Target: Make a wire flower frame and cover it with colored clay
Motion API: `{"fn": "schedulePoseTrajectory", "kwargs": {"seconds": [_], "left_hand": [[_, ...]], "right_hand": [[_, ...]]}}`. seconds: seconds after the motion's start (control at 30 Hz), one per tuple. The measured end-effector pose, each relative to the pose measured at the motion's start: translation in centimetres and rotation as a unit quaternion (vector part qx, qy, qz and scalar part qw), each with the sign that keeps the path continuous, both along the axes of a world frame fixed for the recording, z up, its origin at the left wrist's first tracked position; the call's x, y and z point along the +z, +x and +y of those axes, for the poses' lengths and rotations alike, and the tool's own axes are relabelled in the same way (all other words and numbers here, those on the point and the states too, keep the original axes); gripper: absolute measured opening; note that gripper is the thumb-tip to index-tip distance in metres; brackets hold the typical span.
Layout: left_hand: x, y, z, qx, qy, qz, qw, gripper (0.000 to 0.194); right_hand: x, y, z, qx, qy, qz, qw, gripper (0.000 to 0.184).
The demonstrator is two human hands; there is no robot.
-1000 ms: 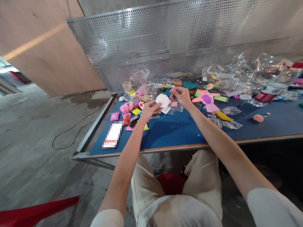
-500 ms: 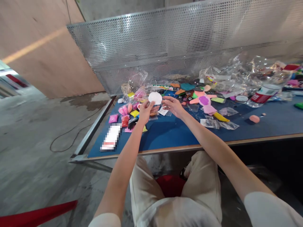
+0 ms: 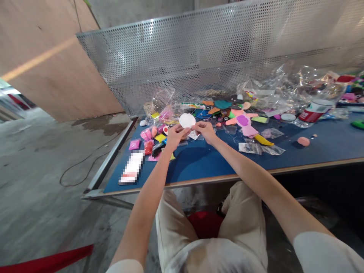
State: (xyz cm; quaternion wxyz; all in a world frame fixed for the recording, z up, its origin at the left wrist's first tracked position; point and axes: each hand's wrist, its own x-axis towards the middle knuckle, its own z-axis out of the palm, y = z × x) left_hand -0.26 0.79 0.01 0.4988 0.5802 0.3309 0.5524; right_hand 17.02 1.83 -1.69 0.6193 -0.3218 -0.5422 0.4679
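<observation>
A flat white disc (image 3: 187, 120) with a slightly uneven edge is held up above the blue table. My left hand (image 3: 176, 135) pinches its lower left edge between thumb and fingers. At the lower right edge, my right hand (image 3: 206, 131) closes its fingertips on the same disc. What the disc is made of I cannot make out. Behind and below it lies a small white paper in a clear bag (image 3: 194, 135), partly hidden by my hands.
Small colourful packets, among them a pink packet (image 3: 134, 144), lie left of my hands, with a blurred white rectangle (image 3: 132, 167) in front. Rightward are a pink and purple shape (image 3: 243, 121), a yellow piece (image 3: 264, 140), a red-labelled bottle (image 3: 312, 113) and crumpled plastic. A perforated metal panel (image 3: 182, 57) stands behind.
My right hand, apart from the disc with its fingers spread before, has come left and closed on its edge. My left hand still grips the disc.
</observation>
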Motion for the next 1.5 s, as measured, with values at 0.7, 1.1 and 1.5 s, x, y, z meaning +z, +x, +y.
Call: {"fn": "schedulePoseTrajectory", "kwargs": {"seconds": [0.7,1.1,1.5], "left_hand": [[-0.4,-0.5,1.0,0.195,0.084,0.143,0.967,0.052],[-0.4,1.0,0.4,-0.009,-0.052,0.026,0.998,0.056],[-0.7,2.4,-0.2,-0.006,-0.043,-0.11,0.993,0.05]], "right_hand": [[0.4,0.7,-0.3,0.014,0.073,-0.13,0.989,0.05],[0.9,0.9,-0.7,-0.028,0.086,-0.114,0.989,0.058],[0.8,-1.4,-1.5,0.114,0.064,-0.084,0.988,0.065]]}}
